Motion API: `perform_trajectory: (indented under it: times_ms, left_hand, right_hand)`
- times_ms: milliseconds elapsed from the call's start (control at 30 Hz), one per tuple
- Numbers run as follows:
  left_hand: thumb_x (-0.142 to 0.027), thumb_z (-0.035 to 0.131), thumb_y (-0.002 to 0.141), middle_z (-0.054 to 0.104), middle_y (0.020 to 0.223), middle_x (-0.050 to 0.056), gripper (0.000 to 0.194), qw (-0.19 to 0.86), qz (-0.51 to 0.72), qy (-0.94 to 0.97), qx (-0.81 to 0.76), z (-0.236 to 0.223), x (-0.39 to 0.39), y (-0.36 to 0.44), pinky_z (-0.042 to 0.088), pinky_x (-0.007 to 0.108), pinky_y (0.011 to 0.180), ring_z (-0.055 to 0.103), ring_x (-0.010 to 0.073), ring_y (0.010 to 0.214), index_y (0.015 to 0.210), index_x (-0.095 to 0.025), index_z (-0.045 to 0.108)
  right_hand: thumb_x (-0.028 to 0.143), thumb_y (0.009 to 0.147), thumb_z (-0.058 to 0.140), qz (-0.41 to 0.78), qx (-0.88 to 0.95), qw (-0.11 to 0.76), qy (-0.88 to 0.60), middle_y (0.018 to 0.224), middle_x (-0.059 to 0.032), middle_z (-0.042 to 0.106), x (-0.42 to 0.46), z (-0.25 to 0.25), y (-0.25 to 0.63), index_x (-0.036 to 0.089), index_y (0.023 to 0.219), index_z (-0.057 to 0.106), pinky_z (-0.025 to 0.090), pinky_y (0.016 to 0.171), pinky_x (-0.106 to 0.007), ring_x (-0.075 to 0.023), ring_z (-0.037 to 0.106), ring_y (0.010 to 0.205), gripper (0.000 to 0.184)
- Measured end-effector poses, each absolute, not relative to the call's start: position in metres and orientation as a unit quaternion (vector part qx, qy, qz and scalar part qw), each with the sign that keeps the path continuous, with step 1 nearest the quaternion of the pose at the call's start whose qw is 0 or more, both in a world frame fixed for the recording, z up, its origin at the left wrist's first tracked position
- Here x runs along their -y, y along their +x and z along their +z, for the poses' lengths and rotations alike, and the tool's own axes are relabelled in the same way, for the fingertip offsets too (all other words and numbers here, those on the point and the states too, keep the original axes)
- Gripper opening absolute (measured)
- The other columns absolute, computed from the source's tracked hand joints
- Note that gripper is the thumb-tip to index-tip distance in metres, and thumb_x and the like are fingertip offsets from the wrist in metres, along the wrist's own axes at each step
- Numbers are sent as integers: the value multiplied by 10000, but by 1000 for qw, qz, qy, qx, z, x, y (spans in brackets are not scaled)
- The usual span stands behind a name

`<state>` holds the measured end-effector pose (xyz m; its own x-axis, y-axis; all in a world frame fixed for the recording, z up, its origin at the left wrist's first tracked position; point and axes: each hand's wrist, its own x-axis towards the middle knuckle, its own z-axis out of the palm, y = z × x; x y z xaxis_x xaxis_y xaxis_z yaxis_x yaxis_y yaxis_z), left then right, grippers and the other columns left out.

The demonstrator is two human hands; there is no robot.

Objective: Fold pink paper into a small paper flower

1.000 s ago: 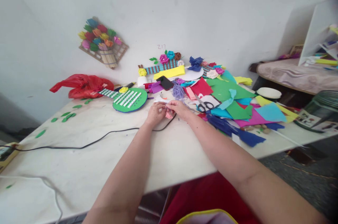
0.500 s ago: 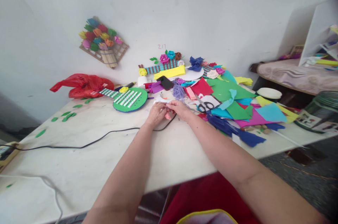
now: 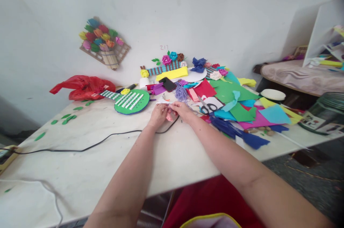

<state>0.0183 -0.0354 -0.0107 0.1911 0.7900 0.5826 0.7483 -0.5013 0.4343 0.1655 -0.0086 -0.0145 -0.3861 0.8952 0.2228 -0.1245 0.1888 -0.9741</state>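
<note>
My left hand (image 3: pixel 159 114) and my right hand (image 3: pixel 181 110) meet over the middle of the table, fingertips pinched close together. A small pink piece (image 3: pixel 169 116), perhaps folded paper, shows just below the fingers of my left hand. What lies right between the fingertips is too small and covered to make out. Beyond my hands is a scrap of white paper (image 3: pixel 162 100). To the right of my right hand lie black-handled scissors (image 3: pixel 209 108) and a pink strip (image 3: pixel 194 95). A bundle of lilac yarn (image 3: pixel 181 92) sits just behind.
A green paper guitar (image 3: pixel 131 101) lies to the left, near a red plastic bag (image 3: pixel 83 87). A black cable (image 3: pixel 107 136) runs across the table up to my hands. Coloured paper sheets (image 3: pixel 231 93) spread over the right side, with a glass jar (image 3: pixel 324 113) at the far right.
My fingertips have shifted slightly around the small piece between them. The white scrap beyond them shows less brightly. The rest stays put apart from a slight camera shift.
</note>
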Motion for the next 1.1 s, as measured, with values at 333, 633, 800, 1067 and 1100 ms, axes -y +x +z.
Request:
perform_trajectory:
  times_ms: [333, 633, 800, 1067, 1100]
  left_hand:
    - [-144, 441, 806, 635, 1059, 73, 173, -34, 446, 747, -492, -10, 33, 18, 382, 424, 941, 507, 213, 1023, 710, -187, 578]
    - [-120, 442, 808, 605, 1128, 82, 183, -57, 461, 740, -486, -7, 34, 19, 347, 437, 956, 487, 220, 1076, 685, -187, 561]
    - [-133, 445, 817, 598, 1137, 81, 169, -30, 466, 742, -482, -5, 35, 20, 340, 429, 956, 507, 205, 1065, 700, -185, 555]
    - [-139, 433, 828, 585, 1116, 93, 148, -39, 469, 759, -450, -5, 37, 20, 347, 403, 924, 506, 199, 1042, 745, -177, 549]
    - [-140, 431, 828, 588, 1099, 94, 145, -45, 466, 762, -447, -5, 37, 20, 350, 402, 914, 509, 200, 1027, 744, -176, 544]
  right_hand:
    - [370, 669, 639, 558, 599, 460, -343, 445, 54, 494, 11, -11, 164, 139, 659, 584, 303, 395, -186, -46, 388, 387, 238]
    - [285, 588, 692, 571, 556, 483, -362, 395, 65, 461, 9, -10, 163, 148, 583, 539, 294, 398, -201, -57, 388, 371, 205]
    - [239, 539, 711, 620, 507, 494, -340, 453, 51, 507, 8, -10, 164, 133, 615, 564, 303, 425, -210, -55, 404, 405, 197]
    - [184, 474, 765, 671, 429, 518, -313, 459, 49, 525, 6, -11, 166, 140, 606, 539, 308, 450, -213, -57, 426, 412, 266]
    - [184, 469, 771, 673, 425, 520, -310, 454, 49, 523, 5, -10, 166, 140, 600, 537, 307, 448, -214, -58, 427, 411, 272]
